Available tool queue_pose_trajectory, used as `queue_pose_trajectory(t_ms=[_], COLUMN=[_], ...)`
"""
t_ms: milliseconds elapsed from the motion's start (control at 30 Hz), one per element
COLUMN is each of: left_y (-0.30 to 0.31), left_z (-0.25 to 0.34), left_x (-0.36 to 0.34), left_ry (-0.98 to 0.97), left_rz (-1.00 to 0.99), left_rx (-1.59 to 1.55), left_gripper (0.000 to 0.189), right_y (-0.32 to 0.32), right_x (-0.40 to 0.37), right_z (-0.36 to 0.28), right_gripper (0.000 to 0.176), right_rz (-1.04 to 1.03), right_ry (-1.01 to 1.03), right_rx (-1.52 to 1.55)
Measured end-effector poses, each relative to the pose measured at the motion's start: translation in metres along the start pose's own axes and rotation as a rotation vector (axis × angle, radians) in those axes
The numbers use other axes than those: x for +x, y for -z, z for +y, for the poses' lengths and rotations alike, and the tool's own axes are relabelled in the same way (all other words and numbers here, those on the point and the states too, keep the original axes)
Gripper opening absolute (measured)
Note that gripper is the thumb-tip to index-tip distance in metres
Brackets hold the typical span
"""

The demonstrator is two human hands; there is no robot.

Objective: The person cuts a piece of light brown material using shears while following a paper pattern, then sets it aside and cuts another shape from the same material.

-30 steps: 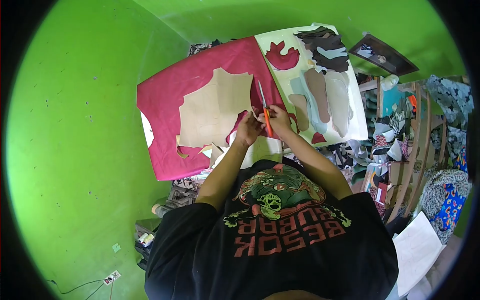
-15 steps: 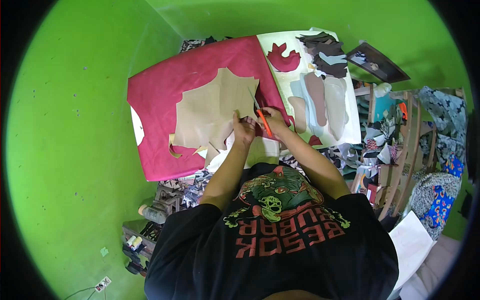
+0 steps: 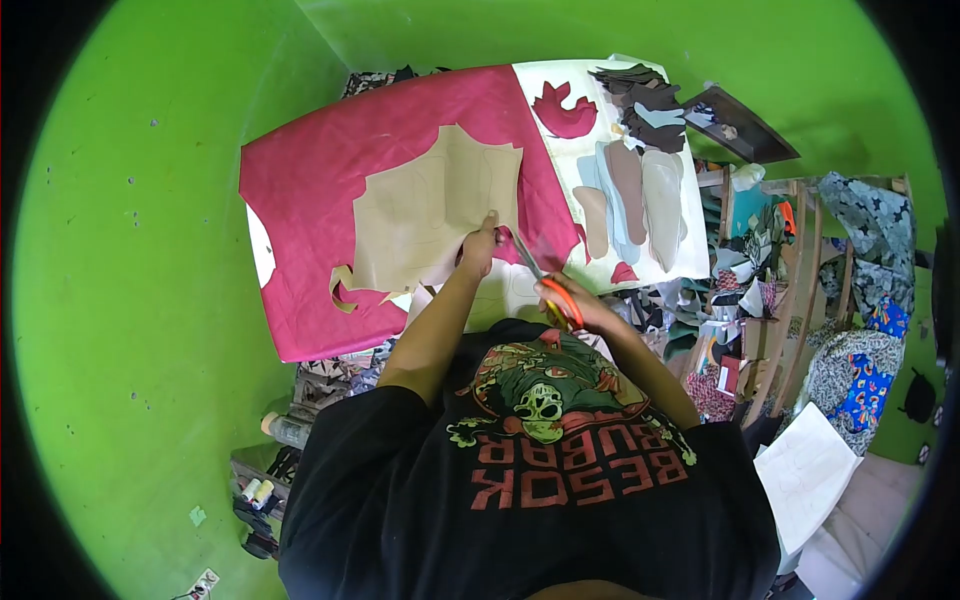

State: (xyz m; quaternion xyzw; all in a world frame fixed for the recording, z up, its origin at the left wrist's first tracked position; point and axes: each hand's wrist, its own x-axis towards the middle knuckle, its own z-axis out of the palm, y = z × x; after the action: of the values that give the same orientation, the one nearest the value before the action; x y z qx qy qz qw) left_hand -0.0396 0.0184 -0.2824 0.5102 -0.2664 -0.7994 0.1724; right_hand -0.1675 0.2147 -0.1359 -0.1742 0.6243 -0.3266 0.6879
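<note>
A beige leather-like sheet (image 3: pixel 410 205) with faint drawn outlines lies over a large crimson sheet (image 3: pixel 310 200) on the table. My left hand (image 3: pixel 480 250) is at its lower right edge, one digit laid on top and the other fingers curled at the edge, partly hidden. In my right hand (image 3: pixel 585 305) is a pair of scissors (image 3: pixel 563 300) with orange handles, held near my shirt. The blades point up and left toward the left hand, apart from the beige sheet; they look blurred. A narrow beige offcut (image 3: pixel 342 290) hangs at the sheet's lower left.
Several insole-shaped pieces (image 3: pixel 662 210) in grey, brown and pale blue lie on the table's white right part. Behind them are dark cut pieces (image 3: pixel 640 95) and a crimson scrap (image 3: pixel 565 110). A wooden rack (image 3: pixel 780 300) crammed with fabric scraps stands at the right.
The scissors and my right hand have drawn back from the beige sheet, down and right toward my body. My left hand has turned and shifted slightly left along the edge.
</note>
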Motion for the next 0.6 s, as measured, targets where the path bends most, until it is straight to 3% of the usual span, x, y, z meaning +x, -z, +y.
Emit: queue_pose_trajectory(t_ms=[33, 100, 200, 267, 367, 433, 467, 600], left_y=[0.001, 0.001, -0.004, -0.004, -0.011, -0.013, -0.009, -0.003], left_z=[-0.003, -0.005, -0.008, -0.009, -0.004, -0.012, -0.015, -0.002], left_x=[0.000, -0.001, -0.003, -0.003, -0.012, 0.000, 0.004, -0.016], left_ry=[-0.012, -0.041, -0.096, -0.123, -0.053, -0.250, -0.255, -0.191], left_rz=[0.043, 0.061, 0.062, 0.048, 0.083, 0.221, 0.226, 0.069], left_rx=[0.146, 0.147, 0.090, 0.038, -0.025, -0.309, -0.311, -0.278], left_gripper=[0.042, 0.043, 0.046, 0.047, 0.039, 0.030, 0.030, 0.015], right_y=[-0.008, -0.021, -0.030, -0.030, -0.041, -0.047, -0.043, -0.011], right_x=[-0.005, -0.009, 0.011, 0.016, 0.024, 0.027, 0.026, 0.021], right_z=[0.005, 0.005, 0.005, -0.003, -0.001, -0.005, -0.009, -0.014], right_gripper=[0.065, 0.077, 0.067, 0.071, 0.078, 0.080, 0.080, 0.091], right_rz=[0.012, 0.019, 0.017, -0.050, -0.010, 0.063, 0.057, -0.086], right_ry=[0.046, 0.056, 0.051, 0.015, 0.031, 0.003, 0.004, -0.024], right_rx=[-0.118, -0.271, -0.272, -0.278, -0.237, -0.020, -0.023, -0.073])
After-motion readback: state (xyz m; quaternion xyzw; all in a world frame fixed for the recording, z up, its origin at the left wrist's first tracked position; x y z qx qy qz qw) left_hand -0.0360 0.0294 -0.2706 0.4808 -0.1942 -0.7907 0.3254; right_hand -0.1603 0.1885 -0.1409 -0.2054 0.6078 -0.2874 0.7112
